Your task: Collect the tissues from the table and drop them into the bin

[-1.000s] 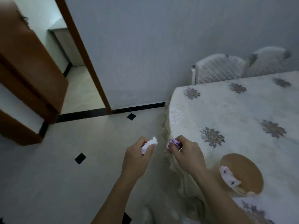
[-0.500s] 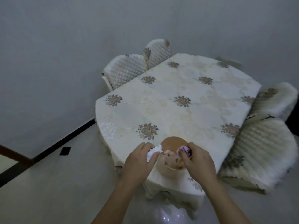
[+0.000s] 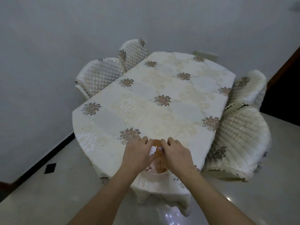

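While both my hands hang right above the bin (image 3: pixel 155 177), which stands on the near edge of the table (image 3: pixel 162 111), the drop is not yet made. My left hand (image 3: pixel 138 154) has its fingers curled round a white tissue (image 3: pixel 152 150), just over the bin's mouth. My right hand (image 3: pixel 176 154) pinches a pink tissue (image 3: pixel 161 148) beside it, also over the mouth; only a small bit of this one shows. Inside the bin, below my hands, I see some pale crumpled paper (image 3: pixel 150 167), so I judge that part of the collecting is done. Beyond the bin the table shows only its flower pattern, and I find no other tissue there, though my hands hide a small part. What is left, I think, is to loosen both hands and let these two fall in.
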`<state>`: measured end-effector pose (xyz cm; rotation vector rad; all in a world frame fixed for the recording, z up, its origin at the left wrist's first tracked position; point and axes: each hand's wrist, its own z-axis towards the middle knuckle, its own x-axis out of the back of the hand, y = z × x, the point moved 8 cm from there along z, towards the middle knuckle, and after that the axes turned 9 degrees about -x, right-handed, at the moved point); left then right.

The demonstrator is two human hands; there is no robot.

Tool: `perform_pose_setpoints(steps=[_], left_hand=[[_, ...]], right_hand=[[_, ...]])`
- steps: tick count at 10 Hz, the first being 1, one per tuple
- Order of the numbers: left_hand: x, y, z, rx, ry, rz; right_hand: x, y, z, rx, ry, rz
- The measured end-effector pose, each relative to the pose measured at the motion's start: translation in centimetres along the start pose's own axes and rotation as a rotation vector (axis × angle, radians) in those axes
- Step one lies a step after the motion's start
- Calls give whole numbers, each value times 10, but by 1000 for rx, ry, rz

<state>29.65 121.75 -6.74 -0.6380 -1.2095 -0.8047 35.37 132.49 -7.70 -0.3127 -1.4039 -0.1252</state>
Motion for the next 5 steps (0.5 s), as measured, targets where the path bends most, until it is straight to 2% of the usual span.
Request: perform_pose_setpoints(steps=[1, 2, 5], left_hand=[[-10, -1, 2, 29, -118, 80], [-12, -4, -7, 70, -137, 57], [0, -6, -27, 51, -38, -64]], right_hand=[[-7, 0, 2, -13, -27, -54], [-13, 1, 0, -30, -96, -2], [-3, 9, -12, -88, -56, 110]])
